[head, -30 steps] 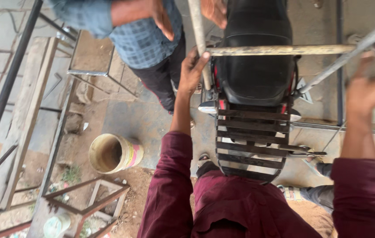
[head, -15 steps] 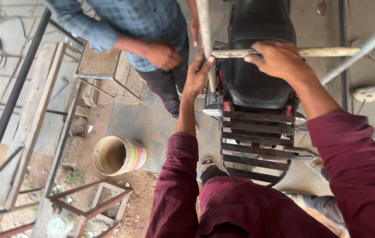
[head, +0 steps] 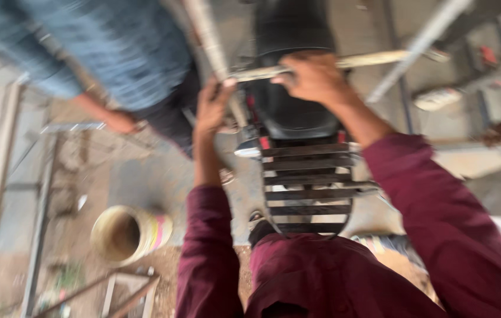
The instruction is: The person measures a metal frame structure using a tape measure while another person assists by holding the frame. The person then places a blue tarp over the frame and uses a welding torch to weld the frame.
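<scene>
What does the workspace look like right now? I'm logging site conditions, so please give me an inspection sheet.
Surface: dusty concrete floor, seen from above; picture blurred.
Job's things: horizontal metal bar lies across the black motorcycle seat; a slanted metal pipe meets it at its left end.
Clutter: open bucket on the floor; metal frame pieces at the lower left.
Grippers: left hand holds the slanted metal pipe near the joint; right hand grips the horizontal metal bar.
Cables: nothing seen.
Surroundings: another person in a blue checked shirt stands close; slatted rear rack behind the seat.
</scene>
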